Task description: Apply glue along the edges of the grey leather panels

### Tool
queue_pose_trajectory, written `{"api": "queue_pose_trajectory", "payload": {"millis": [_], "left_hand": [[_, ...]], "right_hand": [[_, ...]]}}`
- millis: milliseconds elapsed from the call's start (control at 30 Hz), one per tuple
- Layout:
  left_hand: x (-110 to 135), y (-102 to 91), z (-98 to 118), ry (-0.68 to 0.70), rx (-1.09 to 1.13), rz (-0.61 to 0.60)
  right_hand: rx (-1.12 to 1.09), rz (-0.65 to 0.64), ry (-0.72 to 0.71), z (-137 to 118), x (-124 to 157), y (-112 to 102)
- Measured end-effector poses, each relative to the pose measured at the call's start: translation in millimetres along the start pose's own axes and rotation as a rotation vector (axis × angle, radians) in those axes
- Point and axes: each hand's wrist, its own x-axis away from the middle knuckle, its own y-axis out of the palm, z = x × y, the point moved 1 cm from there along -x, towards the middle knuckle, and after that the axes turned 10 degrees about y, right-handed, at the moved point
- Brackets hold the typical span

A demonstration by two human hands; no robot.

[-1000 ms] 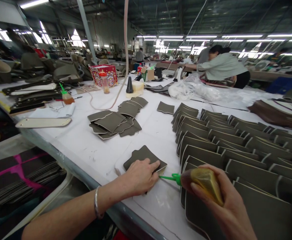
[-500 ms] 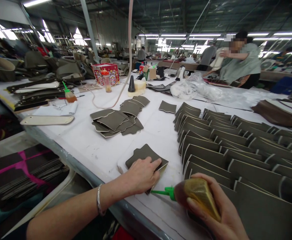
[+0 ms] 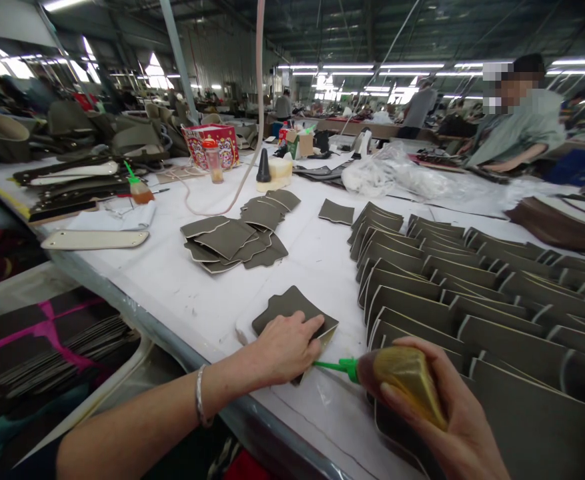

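My left hand [image 3: 283, 347] lies with fingers pressed flat on a dark olive leather piece [image 3: 287, 305] near the front edge of the white table [image 3: 172, 287]. My right hand [image 3: 442, 413] is wrapped round an amber glue bottle [image 3: 397, 377]. Its green nozzle [image 3: 335, 365] points left and touches the lower right edge of that piece, just beside my left fingers.
Rows of overlapped olive pieces [image 3: 472, 287] cover the table's right side. A loose pile of pieces [image 3: 237, 241] lies in the middle. A second glue bottle [image 3: 138, 188], a red box [image 3: 211, 147] and a hanging hose [image 3: 252, 133] are farther back. A person [image 3: 517, 127] works at the far right.
The bottle's nozzle dipped toward the front edge of the piece, then came back up to its right edge. My left hand stayed on the piece. The person at the back moved right.
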Motion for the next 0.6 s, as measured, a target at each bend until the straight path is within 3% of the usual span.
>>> {"api": "queue_pose_trajectory", "payload": {"millis": [133,400,600], "left_hand": [[-0.1,1.7,-0.4,-0.008,0.003,0.003],[-2.3,1.5,-2.9,-0.014,0.044,-0.016],[-2.6,0.8,-3.4,-0.002,0.070,-0.018]], "right_hand": [[-0.029,-0.092,-0.035,6.4,-1.1,0.1],[0.162,0.133,-0.245,18.1,-28.9,-16.5],[0.204,0.080,-0.338,12.7,-31.7,-17.8]]}}
